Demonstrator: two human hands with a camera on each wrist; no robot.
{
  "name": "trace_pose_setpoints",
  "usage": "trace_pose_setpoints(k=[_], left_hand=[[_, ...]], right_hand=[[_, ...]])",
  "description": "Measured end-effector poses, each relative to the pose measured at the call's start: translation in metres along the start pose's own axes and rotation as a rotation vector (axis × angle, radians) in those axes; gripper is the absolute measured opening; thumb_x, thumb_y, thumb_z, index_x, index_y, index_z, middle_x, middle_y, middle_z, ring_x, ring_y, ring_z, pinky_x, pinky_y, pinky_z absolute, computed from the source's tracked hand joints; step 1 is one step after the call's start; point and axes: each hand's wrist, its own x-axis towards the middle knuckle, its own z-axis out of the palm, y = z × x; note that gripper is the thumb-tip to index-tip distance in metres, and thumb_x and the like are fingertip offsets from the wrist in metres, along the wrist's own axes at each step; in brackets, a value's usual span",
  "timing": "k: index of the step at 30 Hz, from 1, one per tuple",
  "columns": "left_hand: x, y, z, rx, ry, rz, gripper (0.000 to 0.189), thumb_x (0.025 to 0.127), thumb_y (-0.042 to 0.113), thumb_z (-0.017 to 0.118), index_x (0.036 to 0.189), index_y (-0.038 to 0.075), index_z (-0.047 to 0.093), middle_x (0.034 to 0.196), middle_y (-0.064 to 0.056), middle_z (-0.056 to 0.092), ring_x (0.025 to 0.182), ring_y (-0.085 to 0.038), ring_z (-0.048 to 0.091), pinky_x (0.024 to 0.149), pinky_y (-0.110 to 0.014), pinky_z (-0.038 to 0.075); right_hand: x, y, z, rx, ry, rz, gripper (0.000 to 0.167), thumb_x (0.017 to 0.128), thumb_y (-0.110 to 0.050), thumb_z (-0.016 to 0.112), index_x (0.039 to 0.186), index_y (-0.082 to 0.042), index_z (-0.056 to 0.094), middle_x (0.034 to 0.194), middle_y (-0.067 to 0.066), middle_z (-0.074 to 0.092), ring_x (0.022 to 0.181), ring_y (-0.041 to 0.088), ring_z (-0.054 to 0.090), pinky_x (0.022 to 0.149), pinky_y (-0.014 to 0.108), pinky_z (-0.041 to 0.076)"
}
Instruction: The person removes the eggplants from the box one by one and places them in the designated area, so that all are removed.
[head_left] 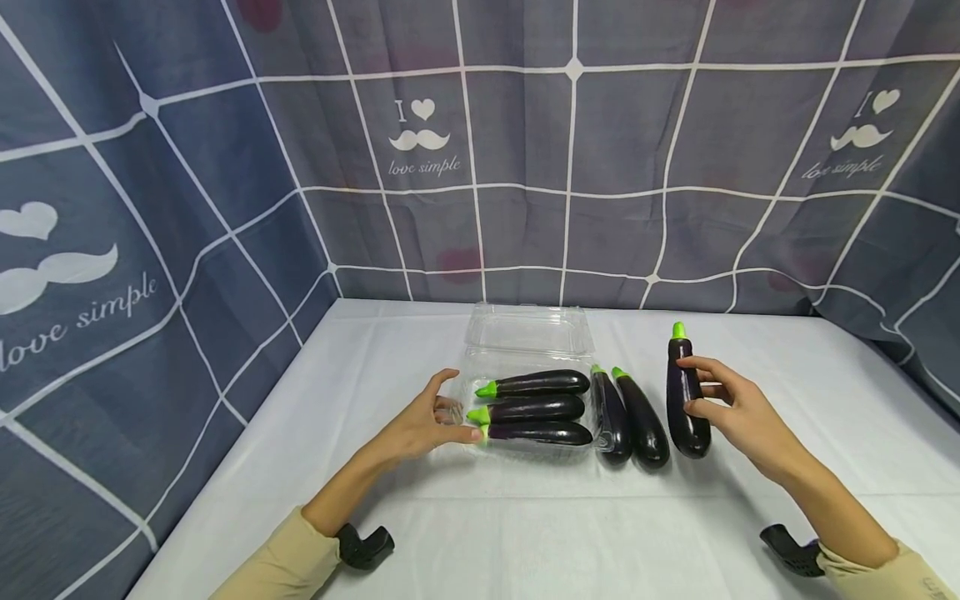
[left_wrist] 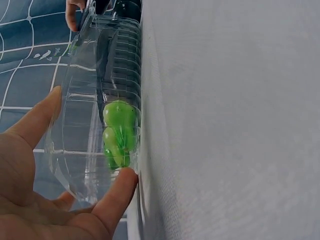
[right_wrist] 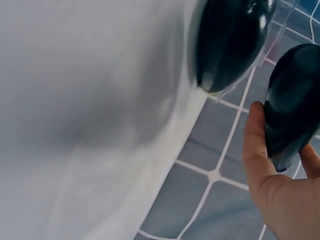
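My left hand (head_left: 423, 423) holds the left end of a clear plastic clamshell box (head_left: 525, 332), thumb at its front corner and fingers spread along the side. The box's lid stands open toward the back. Three dark eggplants (head_left: 536, 408) lie side by side in it, green stems toward my left hand. Those green stems (left_wrist: 119, 122) show through the plastic in the left wrist view. On the right, my right hand (head_left: 742, 408) pinches another eggplant (head_left: 681, 400) between thumb and fingers, its green stem pointing up and away. In the right wrist view this eggplant (right_wrist: 295, 95) appears raised off the table.
Two more eggplants, one (head_left: 613, 417) against the box's right side and one (head_left: 643, 421) beside it, lie between the box and my right hand. White cloth covers the table (head_left: 570, 533). A grey checked curtain (head_left: 525, 167) hangs behind and at the sides.
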Motion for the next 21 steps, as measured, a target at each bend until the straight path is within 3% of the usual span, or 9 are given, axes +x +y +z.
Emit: trace_pose_setpoints(k=[11,17,21], left_hand=[[0.000,0.001,0.000,-0.012,-0.004,0.003,0.103,0.077,0.030,0.086,0.155,0.019,0.021,0.133,-0.019,0.049,0.118,-0.029,0.053,0.089,-0.047,0.046],[0.000,0.001,0.000,-0.007,-0.002,0.002,0.103,0.077,0.030,0.086,0.155,0.019,0.021,0.132,-0.018,0.050,0.119,-0.029,0.053,0.090,-0.048,0.046],[-0.001,0.001,0.000,-0.006,-0.004,0.007,0.103,0.077,0.030,0.086,0.156,0.018,0.021,0.132,-0.018,0.050,0.118,-0.029,0.053,0.090,-0.048,0.046]], right_hand=[[-0.002,0.017,-0.008,-0.009,-0.103,0.156,0.059,0.091,-0.005,0.062,0.146,0.000,0.040,0.131,0.030,0.045,0.101,0.013,0.051,0.072,0.029,0.049],[-0.003,0.027,-0.004,-0.030,-0.119,0.156,0.060,0.088,-0.004,0.066,0.143,0.004,0.042,0.127,0.031,0.046,0.106,0.028,0.049,0.071,0.029,0.049],[-0.003,0.028,-0.003,-0.037,-0.118,0.154,0.061,0.087,-0.005,0.068,0.143,0.003,0.044,0.126,0.030,0.047,0.105,0.029,0.050,0.071,0.029,0.049]])
